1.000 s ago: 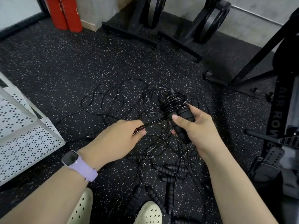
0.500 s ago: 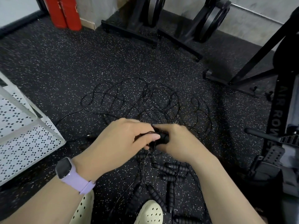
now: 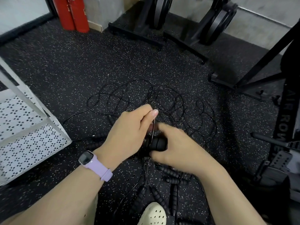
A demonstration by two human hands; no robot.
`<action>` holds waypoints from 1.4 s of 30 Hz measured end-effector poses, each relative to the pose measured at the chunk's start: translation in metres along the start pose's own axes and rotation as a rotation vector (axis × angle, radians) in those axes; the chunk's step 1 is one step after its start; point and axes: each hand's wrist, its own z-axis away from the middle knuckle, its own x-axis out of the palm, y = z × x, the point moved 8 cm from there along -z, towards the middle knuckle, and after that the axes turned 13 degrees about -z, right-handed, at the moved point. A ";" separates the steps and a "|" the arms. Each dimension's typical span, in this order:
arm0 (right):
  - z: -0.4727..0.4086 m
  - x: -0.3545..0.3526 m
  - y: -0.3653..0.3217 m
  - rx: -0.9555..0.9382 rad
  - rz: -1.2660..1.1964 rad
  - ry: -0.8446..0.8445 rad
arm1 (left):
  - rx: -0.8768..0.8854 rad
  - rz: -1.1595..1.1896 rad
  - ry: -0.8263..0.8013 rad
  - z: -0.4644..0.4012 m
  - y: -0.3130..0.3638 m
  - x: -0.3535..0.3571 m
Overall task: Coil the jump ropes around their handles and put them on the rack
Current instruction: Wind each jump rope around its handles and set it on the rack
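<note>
My right hand (image 3: 177, 148) grips a pair of black foam jump-rope handles (image 3: 158, 143) low over the floor. My left hand (image 3: 129, 132) pinches the thin black rope (image 3: 153, 129) just above them, its thumb raised. The rope runs from the pinch down past the handles. A tangle of thin black ropes (image 3: 162, 101) lies looped on the floor beyond my hands. Several more black handles (image 3: 168, 172) lie on the floor under and in front of my wrists. The white perforated rack (image 3: 29, 127) stands at the left.
Black weight-plate stands (image 3: 162, 26) line the far wall. Red cylinders (image 3: 71, 13) stand at the back left. A black rowing machine (image 3: 282, 119) fills the right side. A cream clog (image 3: 153, 215) shows at the bottom.
The handles dropped from chest height to near the floor and my hands came together. My left hand has since risen, drawing the rope up over the handles.
</note>
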 end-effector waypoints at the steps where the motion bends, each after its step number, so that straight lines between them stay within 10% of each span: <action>1: 0.000 -0.009 0.002 0.015 -0.018 0.066 | -0.019 0.015 0.052 0.000 0.000 -0.004; 5: 0.005 -0.042 0.017 0.074 -0.319 0.321 | -0.129 0.093 0.360 0.006 -0.008 -0.031; 9: 0.004 -0.001 0.013 0.128 -0.925 0.166 | -0.134 0.069 0.600 0.015 -0.006 -0.050; 14: 0.006 0.042 -0.007 -0.004 -0.846 0.229 | -0.331 0.173 0.730 0.017 -0.021 -0.048; 24: -0.009 0.037 -0.013 -0.145 -0.764 0.229 | -0.661 0.604 0.643 0.023 -0.057 -0.023; 32: -0.008 0.017 -0.009 -0.125 -0.490 0.305 | -0.333 0.130 0.659 0.016 -0.036 -0.078; 42: -0.009 0.024 -0.012 -0.071 -0.998 0.148 | -0.410 0.240 0.551 0.005 -0.052 -0.070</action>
